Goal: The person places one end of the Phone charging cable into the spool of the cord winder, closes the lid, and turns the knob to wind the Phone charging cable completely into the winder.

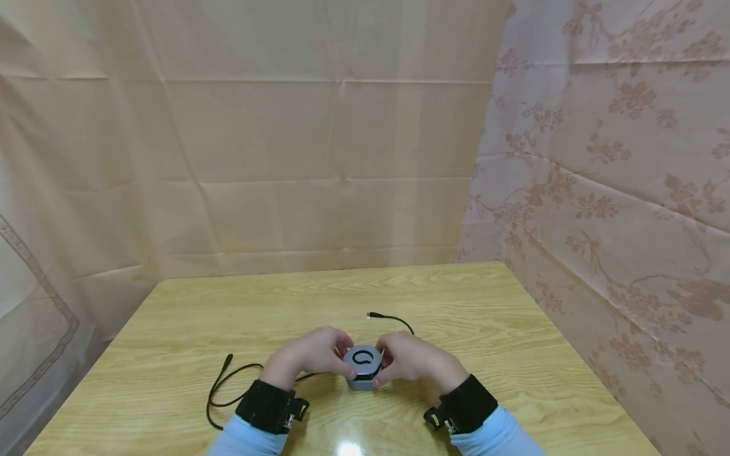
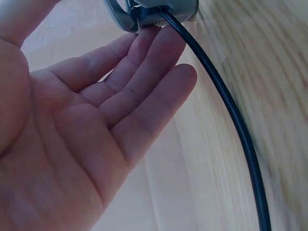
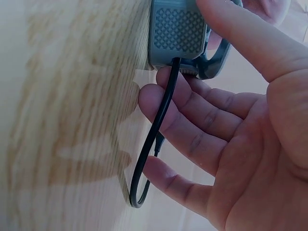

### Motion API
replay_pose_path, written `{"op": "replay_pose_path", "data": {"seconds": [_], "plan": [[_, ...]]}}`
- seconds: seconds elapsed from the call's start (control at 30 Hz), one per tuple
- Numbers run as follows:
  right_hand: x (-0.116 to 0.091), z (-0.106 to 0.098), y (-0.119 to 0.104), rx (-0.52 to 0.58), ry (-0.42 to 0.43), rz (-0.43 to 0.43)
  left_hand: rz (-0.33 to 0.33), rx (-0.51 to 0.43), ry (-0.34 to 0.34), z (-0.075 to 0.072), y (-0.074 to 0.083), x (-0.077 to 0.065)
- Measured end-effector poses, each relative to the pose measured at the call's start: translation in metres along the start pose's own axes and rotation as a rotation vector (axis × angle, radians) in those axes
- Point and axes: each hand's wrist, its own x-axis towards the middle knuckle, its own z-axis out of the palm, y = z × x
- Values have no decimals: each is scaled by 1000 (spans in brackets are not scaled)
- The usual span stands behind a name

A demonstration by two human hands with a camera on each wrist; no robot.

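A small grey cable winder case (image 1: 363, 358) with a black curved mark on top sits on the table between both hands. My left hand (image 1: 313, 352) holds its left side, thumb near the front and fingers behind. On the opposite side, my right hand (image 1: 412, 358) grips it between thumb and fingers. A dark gap shows between the case's top and its base. From each side runs a black cable (image 3: 163, 106); the right wrist view shows it leaving the textured wall of the case (image 3: 178, 31). In the left wrist view the cable (image 2: 226, 91) curves past the fingertips.
One cable end (image 1: 228, 360) lies looped on the left of the wooden table (image 1: 467, 304); the other plug (image 1: 375, 315) lies behind the case. Beige cloth (image 1: 285, 139) hangs behind the table, and floral cloth (image 1: 599, 158) hangs at the right.
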Motion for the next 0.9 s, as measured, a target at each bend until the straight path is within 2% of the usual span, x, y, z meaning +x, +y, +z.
{"op": "replay_pose_path", "data": {"seconds": [0.23, 0.43, 0.6, 0.9], "plan": [[-1, 0, -1, 7, -10, 5, 4, 43, 17, 3, 3, 1], [-1, 0, -1, 13, -14, 0, -24, 53, 21, 6, 4, 0], [-1, 1, -1, -10, -6, -13, -13, 75, 26, 8, 6, 0], [-4, -5, -3, 26, -6, 9, -11, 54, 21, 4, 5, -4]]}}
